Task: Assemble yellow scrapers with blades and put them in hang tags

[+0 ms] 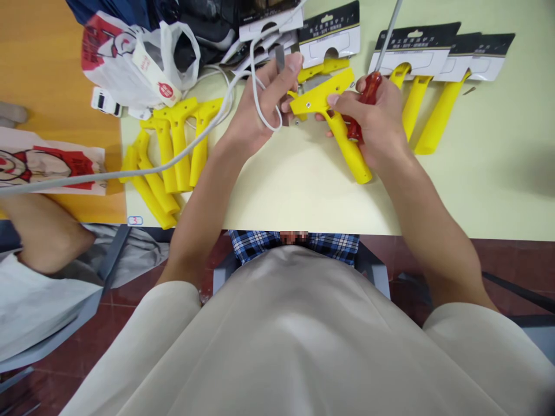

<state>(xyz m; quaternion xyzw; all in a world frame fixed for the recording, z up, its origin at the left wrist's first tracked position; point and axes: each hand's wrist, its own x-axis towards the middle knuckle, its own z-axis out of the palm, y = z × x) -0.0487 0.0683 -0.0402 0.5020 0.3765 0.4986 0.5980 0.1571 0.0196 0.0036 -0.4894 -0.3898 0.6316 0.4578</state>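
Observation:
My left hand (pixel 255 110) is closed, thumb and fingers pinching a thin grey metal blade (pixel 280 56) that sticks up past the fingertips. A white cable loops over this hand. My right hand (pixel 377 115) is wrapped round the red handle of a screwdriver (pixel 371 89), its shaft pointing up and away. The same hand grips a yellow scraper handle (pixel 347 144), thumb on its neck; a screw shows in its wide head, which reaches close to my left fingers. Behind it lies another yellow scraper (pixel 325 68) with a black-and-white card (pixel 329 34).
Several yellow scraper handles (pixel 177 150) lie to the left, under the white cable (pixel 169 164). Carded scrapers (pixel 437 115) lie at the right. Plastic bags (pixel 117 58) and a black bag (pixel 208 26) stand at the back left. Another person's arm (pixel 47 237) is at the left edge.

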